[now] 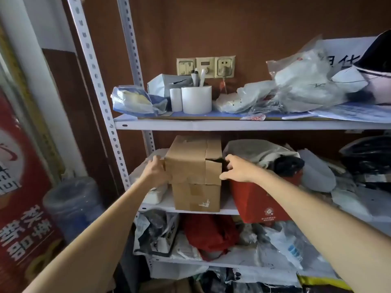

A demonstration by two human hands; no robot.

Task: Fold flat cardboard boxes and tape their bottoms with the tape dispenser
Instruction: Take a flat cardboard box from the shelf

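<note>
A brown cardboard box (195, 172) stands upright on the middle shelf (186, 207) of a white metal rack, with old tape strips on its front and top. My left hand (155, 171) grips its left side. On the right side, my right hand (237, 169) holds the edge, thumb on the front corner and fingers curled toward a torn gap near the top. No tape dispenser is in view.
A red box (260, 199) with cloth on it sits tight against the cardboard box's right. White rolls (195, 99), bags and papers crowd the upper shelf (232, 124). Bags fill the lower shelf. A rack post (101, 96) and water jug (72, 205) stand left.
</note>
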